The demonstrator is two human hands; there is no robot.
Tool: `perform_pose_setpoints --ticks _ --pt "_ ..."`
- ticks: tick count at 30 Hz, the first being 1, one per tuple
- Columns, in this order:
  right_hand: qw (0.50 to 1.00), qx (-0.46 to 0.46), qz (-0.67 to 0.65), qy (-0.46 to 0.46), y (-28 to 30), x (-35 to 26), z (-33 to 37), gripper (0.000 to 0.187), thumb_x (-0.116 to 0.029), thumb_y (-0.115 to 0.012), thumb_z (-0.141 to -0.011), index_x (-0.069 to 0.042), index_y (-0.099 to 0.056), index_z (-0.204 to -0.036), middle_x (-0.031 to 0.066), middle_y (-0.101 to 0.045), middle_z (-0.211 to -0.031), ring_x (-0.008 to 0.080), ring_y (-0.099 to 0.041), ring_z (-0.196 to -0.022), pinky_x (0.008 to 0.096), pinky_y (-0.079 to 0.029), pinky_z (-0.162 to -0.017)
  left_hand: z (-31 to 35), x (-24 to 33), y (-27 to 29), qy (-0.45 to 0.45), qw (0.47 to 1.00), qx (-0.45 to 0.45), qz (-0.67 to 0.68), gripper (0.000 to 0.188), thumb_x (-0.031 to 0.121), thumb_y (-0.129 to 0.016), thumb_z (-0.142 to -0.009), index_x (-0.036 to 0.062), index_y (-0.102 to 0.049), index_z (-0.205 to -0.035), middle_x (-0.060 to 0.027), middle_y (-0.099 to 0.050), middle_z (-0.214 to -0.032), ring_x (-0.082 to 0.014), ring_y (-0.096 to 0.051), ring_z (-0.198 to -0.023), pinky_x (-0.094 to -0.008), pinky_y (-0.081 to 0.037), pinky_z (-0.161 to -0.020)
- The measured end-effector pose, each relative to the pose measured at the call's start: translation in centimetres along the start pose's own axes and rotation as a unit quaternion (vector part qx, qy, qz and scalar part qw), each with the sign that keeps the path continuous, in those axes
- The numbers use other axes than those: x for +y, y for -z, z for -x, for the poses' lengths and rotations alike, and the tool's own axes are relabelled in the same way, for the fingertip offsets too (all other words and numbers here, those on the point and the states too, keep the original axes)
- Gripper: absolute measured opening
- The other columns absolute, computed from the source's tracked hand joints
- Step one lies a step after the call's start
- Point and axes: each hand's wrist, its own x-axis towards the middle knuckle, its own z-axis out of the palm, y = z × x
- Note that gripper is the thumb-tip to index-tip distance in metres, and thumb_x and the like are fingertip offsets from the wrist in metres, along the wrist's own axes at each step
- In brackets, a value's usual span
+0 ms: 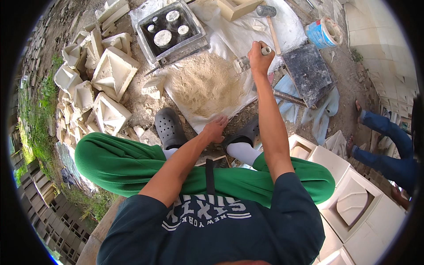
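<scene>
My right hand (260, 59) is closed round the handle of a short tool with a blocky, dusty grey head (242, 65); I cannot tell whether it is a hammer or a brush. That head is at the right side of a heap of tan powder (203, 86) on a white sheet (216, 28). Low between my dark clogs, my left hand (215, 128) holds nothing, its fingers stretched toward the sheet's near edge. Beyond the heap sits a grey box-shaped mould (194, 40) with several round, white-topped posts inside.
A mallet (266, 11) lies at the far side, near a blue-and-white bucket (323, 33). A dark slab (308, 70) rests over blue cloth at right. Pale cast blocks (115, 73) pile up at left; more blocks (353, 203) stand at right. Another person's jeans-clad legs (384, 132) show at right.
</scene>
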Motion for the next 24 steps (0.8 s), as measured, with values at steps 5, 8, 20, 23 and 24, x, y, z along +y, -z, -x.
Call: perform_pose_setpoints --ticks 5,8,20,23,24 --pt "0.999 0.046 -0.002 0.026 1.5 4.0 -0.9 0.036 -0.007 -0.055 -0.083 -0.008 -0.036 -0.053 -0.0031 -0.037 -0.047 0.0068 -0.035 -0.040 0.0264 -0.029 -0.040 -1.5 0.2 1.4 -0.011 1.000 -0.016 0.003 0.090 0.034 -0.068 -0.075 0.0000 -0.028 -0.148 -0.0164 -0.022 -0.157 -0.0287 -0.020 -0.146 -0.0356 -0.023 -0.118" --pt "0.999 0.007 0.028 0.021 2.3 6.7 -1.3 0.033 -0.007 -0.056 -0.082 -0.009 -0.039 -0.054 -0.0024 -0.041 -0.049 0.0075 -0.038 -0.042 0.0267 -0.030 -0.041 -1.7 0.2 1.3 -0.018 1.000 -0.013 0.000 0.089 0.033 -0.067 -0.075 -0.0001 -0.028 -0.148 -0.0155 -0.022 -0.157 -0.0281 -0.021 -0.146 -0.0355 -0.023 -0.118" --pt "0.997 0.055 -0.033 -0.033 2.5 5.9 2.6 0.034 -0.008 -0.056 -0.083 -0.007 -0.040 -0.053 0.0000 -0.043 -0.048 0.0093 -0.039 -0.042 0.0279 -0.034 -0.044 -1.4 -0.3 1.3 -0.036 0.999 -0.014 -0.007 0.087 0.034 -0.065 -0.078 -0.0025 -0.027 -0.147 -0.0190 -0.024 -0.156 -0.0310 -0.023 -0.145 -0.0364 -0.023 -0.118" --pt "0.990 0.055 -0.120 -0.056 3.6 5.0 1.9 0.033 -0.008 -0.056 -0.083 -0.008 -0.040 -0.053 0.0016 -0.046 -0.048 0.0111 -0.042 -0.041 0.0286 -0.037 -0.044 -1.0 -1.0 0.5 -0.043 0.999 0.010 -0.019 0.087 0.035 -0.065 -0.078 -0.0022 -0.027 -0.147 -0.0192 -0.024 -0.156 -0.0312 -0.022 -0.145 -0.0367 -0.023 -0.118" --pt "0.984 0.090 -0.140 -0.068 3.8 4.7 2.5 0.033 -0.007 -0.056 -0.082 -0.009 -0.040 -0.054 0.0027 -0.046 -0.047 0.0135 -0.043 -0.039 0.0294 -0.038 -0.043 -0.9 -1.0 0.3 -0.045 0.999 0.013 -0.018 0.087 0.035 -0.065 -0.078 -0.0022 -0.027 -0.147 -0.0192 -0.024 -0.156 -0.0312 -0.022 -0.145 -0.0367 -0.023 -0.118"
